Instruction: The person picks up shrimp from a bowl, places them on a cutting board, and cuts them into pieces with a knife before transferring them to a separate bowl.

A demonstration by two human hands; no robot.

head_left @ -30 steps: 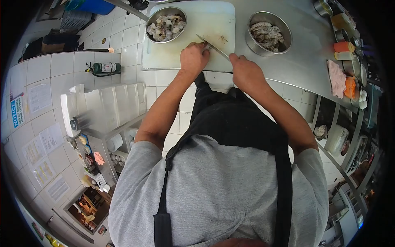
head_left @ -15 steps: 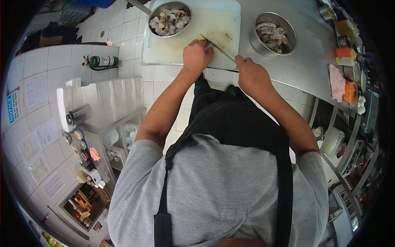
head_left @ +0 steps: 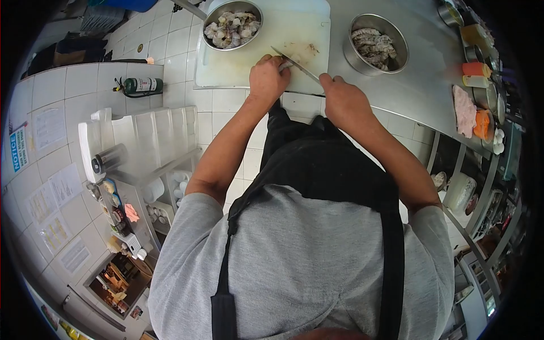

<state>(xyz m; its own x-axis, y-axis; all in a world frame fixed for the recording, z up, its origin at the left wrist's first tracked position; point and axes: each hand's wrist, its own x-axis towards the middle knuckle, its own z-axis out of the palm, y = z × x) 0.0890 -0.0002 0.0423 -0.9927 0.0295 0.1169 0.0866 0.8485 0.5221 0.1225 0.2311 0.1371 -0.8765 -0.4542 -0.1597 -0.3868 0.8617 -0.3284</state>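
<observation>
My right hand is wrapped around the handle of a knife, whose blade slants up and left over the white cutting board. My left hand is closed on a small, pale greyish shrimp at the board's near side, right beside the blade. Most of the shrimp is hidden by the fingers and knife. Brownish scraps lie on the board beyond the blade. Peeled-looking shrimp fill a metal pan at the board's far left. Greyish shrimp lie in a metal pot to the right.
A steel counter runs right of the board, with a pink cloth and several containers along its right side. Shelves stand below. To my left are a white bin and a wall-mounted fire extinguisher.
Both hands and the knife have shifted slightly left. The knife tip has moved a little up and left, and the left hand still grips the shrimp.
</observation>
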